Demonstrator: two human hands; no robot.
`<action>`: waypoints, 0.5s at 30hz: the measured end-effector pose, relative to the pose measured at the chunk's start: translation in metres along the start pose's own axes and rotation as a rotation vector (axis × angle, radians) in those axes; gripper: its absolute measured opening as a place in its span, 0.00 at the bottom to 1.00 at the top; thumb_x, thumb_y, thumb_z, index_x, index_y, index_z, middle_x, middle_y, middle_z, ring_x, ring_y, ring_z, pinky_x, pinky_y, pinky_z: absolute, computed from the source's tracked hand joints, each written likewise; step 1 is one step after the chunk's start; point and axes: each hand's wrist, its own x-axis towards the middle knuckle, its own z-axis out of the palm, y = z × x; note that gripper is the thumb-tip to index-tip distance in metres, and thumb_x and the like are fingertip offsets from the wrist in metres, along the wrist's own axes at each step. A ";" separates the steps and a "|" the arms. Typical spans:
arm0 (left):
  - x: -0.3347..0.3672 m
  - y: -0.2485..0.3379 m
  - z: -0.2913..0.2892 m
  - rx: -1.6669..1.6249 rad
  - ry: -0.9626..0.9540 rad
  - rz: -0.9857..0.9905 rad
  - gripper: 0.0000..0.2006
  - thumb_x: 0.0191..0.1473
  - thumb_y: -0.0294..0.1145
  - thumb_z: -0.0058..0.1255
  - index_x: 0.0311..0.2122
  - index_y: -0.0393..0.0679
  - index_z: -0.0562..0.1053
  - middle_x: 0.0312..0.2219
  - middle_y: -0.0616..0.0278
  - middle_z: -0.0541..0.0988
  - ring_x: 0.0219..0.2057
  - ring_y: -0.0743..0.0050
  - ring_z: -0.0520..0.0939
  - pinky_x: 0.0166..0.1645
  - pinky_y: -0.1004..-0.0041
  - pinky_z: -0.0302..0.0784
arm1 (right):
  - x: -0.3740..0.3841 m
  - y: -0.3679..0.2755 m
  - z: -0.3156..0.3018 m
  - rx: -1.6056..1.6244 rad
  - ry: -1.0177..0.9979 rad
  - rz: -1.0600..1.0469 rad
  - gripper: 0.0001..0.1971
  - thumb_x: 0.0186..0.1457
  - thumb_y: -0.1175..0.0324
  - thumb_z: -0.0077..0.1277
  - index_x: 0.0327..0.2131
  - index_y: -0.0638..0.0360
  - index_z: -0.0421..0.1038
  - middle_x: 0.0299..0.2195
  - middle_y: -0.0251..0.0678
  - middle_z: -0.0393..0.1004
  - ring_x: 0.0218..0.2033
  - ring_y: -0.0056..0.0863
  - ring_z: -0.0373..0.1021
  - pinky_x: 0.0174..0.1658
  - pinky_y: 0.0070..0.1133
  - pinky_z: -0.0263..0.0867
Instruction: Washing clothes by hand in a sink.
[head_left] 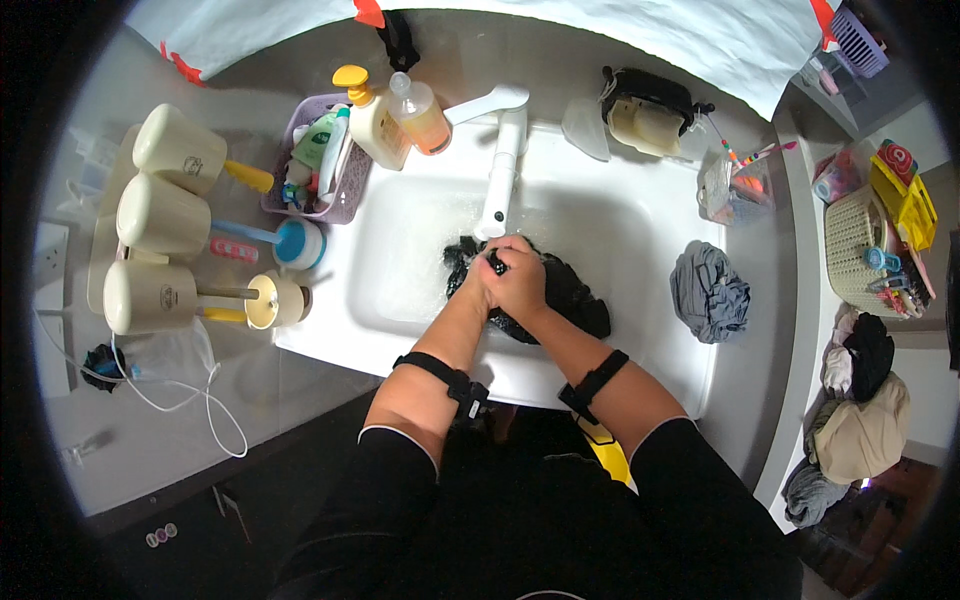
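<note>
Both my hands are pressed together over the white sink (640, 215), just below the spout of the white faucet (508, 150). My right hand (520, 278) is closed around a bunched part of a wet black cloth (575, 303). My left hand (484, 284), closed against it, grips the same cloth, though my right hand partly hides its fingers. Dark folds stick out on both sides of my hands, more on the right. Whitish, foamy water lies in the basin around the cloth. A crumpled grey-blue cloth (710, 292) rests on the sink's right rim.
Left of the basin stand a purple basket (350, 185) of toiletries, a yellow-topped pump bottle (378, 130), a bottle of orange liquid (420, 118) and a blue-and-white jar (299, 244). Cream cups (150, 297) line the left wall. A beige basket (855, 250) sits at the right.
</note>
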 end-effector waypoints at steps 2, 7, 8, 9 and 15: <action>-0.005 -0.003 0.009 0.167 0.160 -0.009 0.28 0.50 0.59 0.36 0.45 0.46 0.66 0.42 0.59 0.71 0.43 0.65 0.71 0.48 0.64 0.63 | 0.004 0.007 -0.001 -0.075 0.037 -0.024 0.11 0.37 0.66 0.58 0.17 0.62 0.69 0.27 0.37 0.70 0.25 0.37 0.68 0.29 0.26 0.64; -0.041 0.029 0.019 0.220 0.166 -0.002 0.22 0.49 0.46 0.43 0.47 0.43 0.66 0.44 0.57 0.71 0.43 0.65 0.72 0.48 0.65 0.65 | 0.028 0.035 -0.041 -0.581 -0.085 0.325 0.21 0.46 0.51 0.49 0.30 0.63 0.72 0.36 0.43 0.68 0.37 0.41 0.65 0.38 0.34 0.63; -0.049 0.042 0.015 0.171 0.158 0.056 0.20 0.50 0.42 0.44 0.46 0.42 0.65 0.42 0.57 0.71 0.42 0.66 0.72 0.46 0.67 0.67 | 0.031 0.042 -0.057 -0.688 -0.136 0.341 0.24 0.47 0.49 0.49 0.37 0.62 0.69 0.42 0.43 0.66 0.44 0.40 0.62 0.43 0.33 0.60; -0.054 0.052 -0.001 0.202 0.188 0.304 0.18 0.50 0.38 0.44 0.45 0.42 0.65 0.40 0.59 0.72 0.40 0.67 0.73 0.44 0.69 0.69 | 0.033 0.039 -0.068 -0.658 -0.212 0.338 0.25 0.49 0.50 0.48 0.43 0.60 0.66 0.46 0.42 0.63 0.50 0.43 0.55 0.48 0.38 0.55; -0.053 0.044 -0.005 0.692 0.377 0.695 0.26 0.45 0.25 0.50 0.51 0.49 0.59 0.38 0.52 0.71 0.39 0.63 0.74 0.45 0.70 0.69 | 0.016 0.054 -0.062 -1.087 -0.497 0.321 0.31 0.49 0.50 0.46 0.55 0.49 0.51 0.58 0.41 0.40 0.58 0.51 0.38 0.53 0.51 0.41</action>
